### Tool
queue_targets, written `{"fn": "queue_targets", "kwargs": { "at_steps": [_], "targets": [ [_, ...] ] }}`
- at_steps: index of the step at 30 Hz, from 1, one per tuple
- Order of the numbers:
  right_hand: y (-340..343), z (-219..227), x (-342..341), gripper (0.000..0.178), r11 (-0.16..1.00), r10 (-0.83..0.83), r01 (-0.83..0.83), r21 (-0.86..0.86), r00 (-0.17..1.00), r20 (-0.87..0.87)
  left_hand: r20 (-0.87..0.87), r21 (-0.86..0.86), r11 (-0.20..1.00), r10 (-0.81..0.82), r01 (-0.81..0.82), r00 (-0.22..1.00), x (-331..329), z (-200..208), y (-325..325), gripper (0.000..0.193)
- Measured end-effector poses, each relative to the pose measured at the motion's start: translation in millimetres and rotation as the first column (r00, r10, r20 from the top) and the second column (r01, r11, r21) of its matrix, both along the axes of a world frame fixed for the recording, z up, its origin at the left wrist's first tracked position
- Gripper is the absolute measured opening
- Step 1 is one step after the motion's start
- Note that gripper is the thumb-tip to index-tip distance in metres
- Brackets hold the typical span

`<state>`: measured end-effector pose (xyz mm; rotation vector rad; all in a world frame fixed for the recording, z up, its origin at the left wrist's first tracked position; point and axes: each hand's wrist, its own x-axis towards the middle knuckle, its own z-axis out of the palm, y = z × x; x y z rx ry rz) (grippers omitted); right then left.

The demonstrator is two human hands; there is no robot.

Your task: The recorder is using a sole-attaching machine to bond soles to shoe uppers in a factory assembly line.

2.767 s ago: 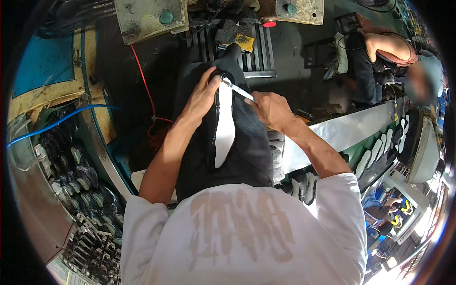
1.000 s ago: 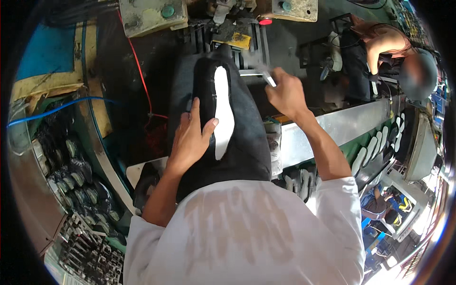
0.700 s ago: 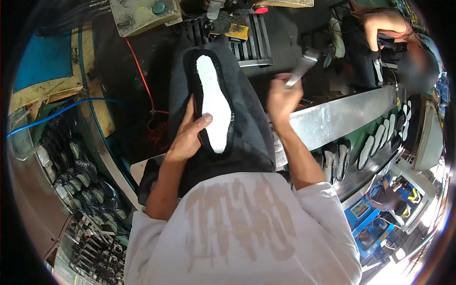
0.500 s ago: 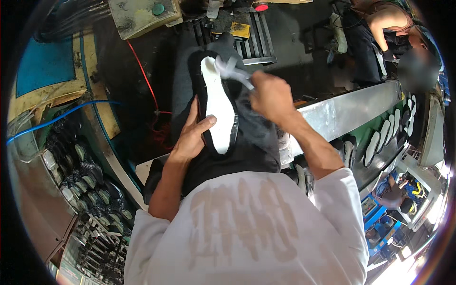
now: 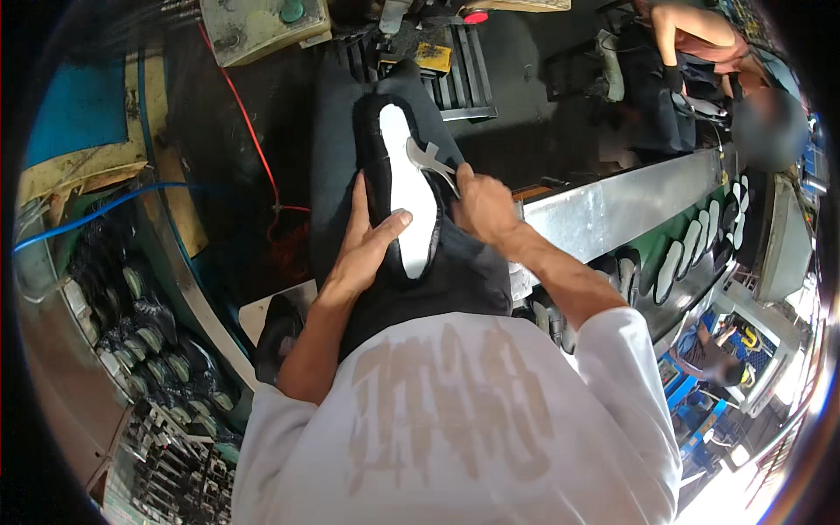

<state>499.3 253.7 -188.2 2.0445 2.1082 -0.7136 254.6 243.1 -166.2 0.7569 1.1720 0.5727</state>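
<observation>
A black shoe (image 5: 384,206) lies sole side up across my thighs, its white insole (image 5: 416,206) facing me and black upper material standing round the edge. My left hand (image 5: 362,249) grips its left side, thumb pressed on the insole and fingers along the upper. In my right hand (image 5: 483,203) is a pair of metal lasting pincers (image 5: 427,161), the fingers closed round the handles. The head of the pincers rests at the right edge of the insole, near the narrow middle. Whether the jaws pinch the upper is too small to tell.
A metal-sided conveyor (image 5: 604,203) runs along my right, bearing several shoes and white-soled pieces (image 5: 669,269). On the left stands a rack of dark shoes (image 5: 149,315). A red hose (image 5: 254,131) hangs ahead. One co-worker (image 5: 700,35) sits at the far right.
My right hand has come down and slightly left, bringing the pincers from near the far end of the insole to its right edge at the middle. My left hand keeps its hold.
</observation>
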Motion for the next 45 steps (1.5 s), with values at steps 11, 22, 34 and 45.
{"fn": "queue_targets", "kwargs": {
  "at_steps": [11,22,34,45],
  "targets": [
    [28,49,25,0.035,0.991,0.049,-0.029,0.13,0.987,-0.155,-0.014,-0.026,0.998,0.058,-0.058,0.998,22,16,-2,0.112],
    [130,59,4,0.027,0.875,0.361,-0.325,0.358,0.932,-0.038,-0.116,0.249,0.968,-0.001,0.03,0.993,13,-23,-16,0.111],
    [112,18,-9,0.029,0.89,0.177,-0.028,0.455,0.941,-0.287,0.196,-0.068,0.992,0.121,-0.109,0.973,5,14,-1,0.113],
    [3,67,69,0.024,0.797,-0.323,0.513,0.319,0.808,-0.492,-0.474,0.16,0.828,-0.413,0.537,0.778,8,57,-6,0.105]
  ]
}}
